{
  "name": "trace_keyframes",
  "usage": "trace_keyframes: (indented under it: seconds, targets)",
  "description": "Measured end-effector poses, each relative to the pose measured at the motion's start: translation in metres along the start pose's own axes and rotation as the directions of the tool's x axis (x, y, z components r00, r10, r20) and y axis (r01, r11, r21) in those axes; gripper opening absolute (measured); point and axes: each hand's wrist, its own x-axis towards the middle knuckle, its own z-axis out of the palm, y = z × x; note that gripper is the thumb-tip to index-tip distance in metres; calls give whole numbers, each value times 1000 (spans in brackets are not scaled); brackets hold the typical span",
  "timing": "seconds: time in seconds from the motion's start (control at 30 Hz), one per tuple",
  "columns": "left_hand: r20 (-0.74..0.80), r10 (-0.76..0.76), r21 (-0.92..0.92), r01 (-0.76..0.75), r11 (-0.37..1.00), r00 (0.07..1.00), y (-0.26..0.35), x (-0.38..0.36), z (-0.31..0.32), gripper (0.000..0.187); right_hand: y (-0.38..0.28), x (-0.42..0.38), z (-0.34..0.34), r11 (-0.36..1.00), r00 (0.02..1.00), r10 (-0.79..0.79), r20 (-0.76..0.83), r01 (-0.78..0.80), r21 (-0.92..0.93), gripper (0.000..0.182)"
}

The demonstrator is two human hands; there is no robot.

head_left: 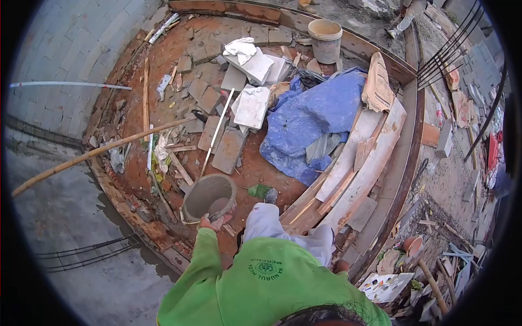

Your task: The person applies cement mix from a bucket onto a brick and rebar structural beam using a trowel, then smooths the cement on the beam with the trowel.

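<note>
My left hand (pixel 211 222) is closed on the near rim of a grey, mortar-stained bucket (pixel 197 191). The bucket tilts so its mouth faces up, and a pinkish patch shows on its inner wall. Just a small part of my right hand (pixel 342 265) appears beside my green shirt; its fingers are hidden. Close to the bucket, a long thin white rod (pixel 218 130) leans across paving slabs. A green scrap (pixel 259 190) and a dark grey lump (pixel 271 195) lie by my knee.
A blue tarp (pixel 315 117) covers things ahead, beside long boards (pixel 365 157). White blocks (pixel 252 107) are stacked near a second bucket (pixel 325 41). A bamboo pole (pixel 103 155) juts in from the left. Steel bars (pixel 451 46) stick out at right. Another person's leg (pixel 405 22) is far off.
</note>
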Motion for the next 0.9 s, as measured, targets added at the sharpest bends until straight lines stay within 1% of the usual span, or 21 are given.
trace_keyframes:
  seconds: [0.07,0.1,0.13,0.17,0.2,0.23,0.27,0.33,0.37,0.4,0.43,0.47,0.5,0.53,0.6,0.63,0.67,0.73,0.8,0.83,0.9]
  targets:
    - [36,-26,71,23,997,999,29,-15,47,40,-51,39,-116,970,987,-21,-157,-18,-243,21]
    - [59,22,105,-29,994,998,41,-25,69,41,-34,105,-96,992,882,101,-459,-54,114,19]
    - [76,23,109,-31,994,997,51,-39,93,41,-54,123,-166,467,914,325,-243,68,882,14]
    - [134,41,131,-59,990,990,62,-56,120,42,-78,127,-233,392,890,408,-202,28,919,17]
    - [186,54,153,-83,985,981,74,-61,140,42,-129,82,-341,203,932,358,-62,-13,979,17]
    - [336,200,174,-270,947,920,83,-53,150,51,-151,88,-378,228,927,363,-100,16,974,15]
    - [341,193,179,-266,947,920,94,-51,158,51,-173,97,-413,253,920,366,-137,43,967,13]
    - [333,317,187,-391,901,888,131,-50,198,51,-183,208,-375,301,976,196,-92,29,953,14]
    - [336,317,207,-398,894,887,150,-65,226,51,-187,261,-357,325,992,108,-68,29,945,15]
    - [347,314,228,-404,886,884,168,-92,258,50,-233,233,-396,617,995,43,-91,45,786,17]
    - [386,331,238,-440,866,861,191,-98,284,50,-276,212,-428,838,993,-23,-113,81,540,20]
    - [400,290,211,-395,894,869,224,-86,306,48,-314,232,-423,887,956,-294,-8,269,-376,20]
    - [416,266,153,-355,922,870,255,-71,325,44,-350,258,-403,952,944,-258,-205,212,-221,20]
    - [322,314,168,-380,910,893,281,-76,355,43,-381,274,-391,982,903,-190,-385,182,-58,20]
    - [355,201,151,-268,952,913,347,-56,398,46,-477,270,-413,987,911,-111,-397,148,65,19]
    - [362,194,166,-268,949,912,363,-58,430,46,-527,264,-436,910,901,153,-405,31,413,20]
    - [366,207,121,-267,956,907,379,-70,439,49,-567,242,-447,708,867,397,-302,-80,701,20]
    - [383,220,118,-284,952,897,419,-110,474,51,-628,194,-512,651,969,189,-157,-4,759,21]
    - [270,348,98,-386,917,898,445,-137,490,57,-680,139,-586,561,966,221,-137,-11,828,21]
    - [279,341,100,-381,919,898,466,-134,495,57,-697,148,-590,557,963,230,-142,-10,830,21]
    - [36,280,-10,-280,960,959,515,-115,498,57,-737,208,-572,754,982,64,-175,68,654,26]
